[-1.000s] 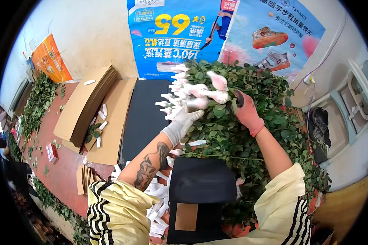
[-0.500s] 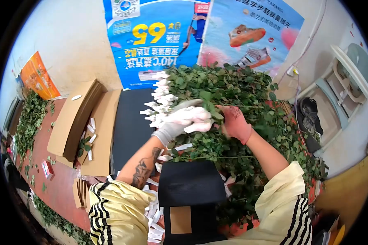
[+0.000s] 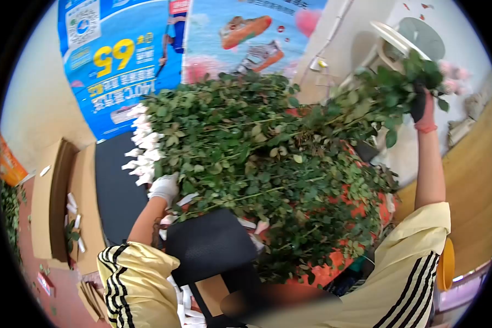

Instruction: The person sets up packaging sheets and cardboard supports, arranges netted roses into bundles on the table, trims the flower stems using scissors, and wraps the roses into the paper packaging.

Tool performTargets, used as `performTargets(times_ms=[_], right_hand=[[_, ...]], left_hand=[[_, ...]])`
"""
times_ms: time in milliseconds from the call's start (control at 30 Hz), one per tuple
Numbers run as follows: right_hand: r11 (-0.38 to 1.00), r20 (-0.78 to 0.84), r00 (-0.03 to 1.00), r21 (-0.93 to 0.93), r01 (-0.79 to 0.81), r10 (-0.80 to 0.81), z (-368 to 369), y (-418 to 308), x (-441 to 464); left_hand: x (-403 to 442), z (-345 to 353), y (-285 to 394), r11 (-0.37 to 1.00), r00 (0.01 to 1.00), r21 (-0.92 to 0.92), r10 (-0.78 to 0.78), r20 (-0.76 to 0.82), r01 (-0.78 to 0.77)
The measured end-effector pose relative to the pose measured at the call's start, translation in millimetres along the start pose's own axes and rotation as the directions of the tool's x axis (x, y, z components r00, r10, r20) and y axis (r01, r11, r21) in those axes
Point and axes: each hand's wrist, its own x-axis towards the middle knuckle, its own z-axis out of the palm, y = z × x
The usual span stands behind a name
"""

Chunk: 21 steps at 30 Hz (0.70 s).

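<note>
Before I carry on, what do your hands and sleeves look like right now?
The left glove is white; the right glove is pinkish red with a dark patch. The left sleeve and right sleeve are pale yellow with black stripes.

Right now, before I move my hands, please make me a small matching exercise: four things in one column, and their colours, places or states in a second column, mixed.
1. left hand
2. right hand
3. poster with large yellow digits
4. cardboard stack

A. brown, left of the black panel
B. on the wall
C. gloved in white, at the left edge of the leafy pile
D. raised, gripping a leafy bunch

Pairs: 1-C; 2-D; 3-B; 4-A
</note>
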Motion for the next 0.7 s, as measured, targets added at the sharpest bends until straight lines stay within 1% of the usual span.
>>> performTargets(times_ms=[33, 67, 100, 133, 167, 200, 233, 267, 300, 333, 367, 400, 433, 500, 533, 567, 600, 633, 667, 700], right_hand=[[0.993, -0.052, 0.993, 0.043, 0.108, -0.106, -77, 21, 37], [0.969, -0.183, 0.981, 0.245, -0.02, 0.066, -88, -13, 24], [0.984, -0.149, 0.986, -0.174, 0.044, -0.07, -149, -9, 30], [0.746, -0.111, 0.972, -0.661, 0.085, -0.208, -210, -4, 36], [0.403, -0.071, 0.938, -0.912, 0.077, -0.339, -273, 1, 43], [0.019, 0.02, 0.908, -0.999, 0.031, -0.418, -285, -31, 25], [-0.116, 0.015, 0.885, -0.992, -0.044, -0.465, -289, -50, 16], [-0.131, -0.02, 0.866, -0.987, -0.098, -0.5, -292, -66, 13], [-0.133, -0.045, 0.844, -0.982, -0.136, -0.535, -291, -83, 10], [-0.118, -0.057, 0.819, -0.982, -0.151, -0.571, -285, -101, 6], [-0.105, -0.049, 0.802, -0.985, -0.138, -0.595, -272, -118, 2], [-0.081, -0.024, 0.793, -0.992, -0.093, -0.609, -253, -135, -4], [-0.05, 0.011, 0.792, -0.998, -0.025, -0.611, -230, -148, -14], [0.068, 0.114, 0.825, -0.981, 0.181, -0.553, -165, -163, -38], [0.166, 0.197, 0.856, -0.937, 0.308, -0.479, -123, -165, -56], [0.284, 0.299, 0.875, -0.863, 0.418, -0.381, -73, -166, -83], [0.417, 0.421, 0.87, -0.764, 0.493, -0.257, -25, -166, -116], [0.55, 0.557, 0.822, -0.654, 0.52, -0.114, 24, -165, -153], [0.676, 0.689, 0.725, -0.545, 0.497, 0.022, 65, -166, -197], [0.77, 0.777, 0.616, -0.471, 0.43, 0.13, 91, -171, -242]], left_hand=[[-3, -4, 8, 0.999, 0.999, -0.013, -0.032, 0.024, 0.033], [-6, -9, 14, 0.997, 0.996, -0.019, -0.071, 0.048, 0.072], [-2, -4, 13, 0.997, 0.996, -0.016, -0.08, 0.037, 0.081], [4, 0, 10, 0.997, 0.995, 0.009, -0.078, 0.068, 0.077], [3, -5, 12, 0.996, 0.994, -0.007, -0.088, 0.061, 0.089], [0, -9, 15, 0.995, 0.993, -0.022, -0.101, 0.057, 0.102], [1, -8, 14, 0.995, 0.994, -0.021, -0.099, 0.056, 0.1], [1, -6, 11, 0.997, 0.996, -0.016, -0.073, 0.045, 0.074], [3, -3, 7, 0.999, 0.999, -0.009, -0.042, 0.032, 0.042], [8, 9, -5, 0.999, 1.0, -0.043, -0.015, -0.013, 0.014], [7, 7, -3, 0.999, 1.0, -0.045, 0.001, -0.014, -0.002], [2, 2, 0, 0.999, 1.0, -0.046, 0.012, -0.019, -0.013], [-2, -12, 7, 0.998, 0.999, -0.064, -0.012, 0.033, 0.014], [-5, -32, 8, 1.0, 0.993, 0.017, 0.014, 0.119, -0.016], [-17, -40, 4, 0.984, 0.984, 0.051, 0.171, -0.046, -0.168], [-12, -49, -6, 0.972, 0.974, 0.119, 0.214, -0.078, -0.204], [-8, -59, -15, 0.954, 0.96, 0.189, 0.257, -0.11, -0.234], [-43, -100, 6, 0.968, 0.975, 0.124, 0.221, -0.018, -0.217], [-78, -142, 27, 0.98, 0.98, 0.064, 0.182, 0.075, -0.187], [-102, -171, 36, 0.975, 0.978, -0.096, 0.195, -0.076, -0.202]])
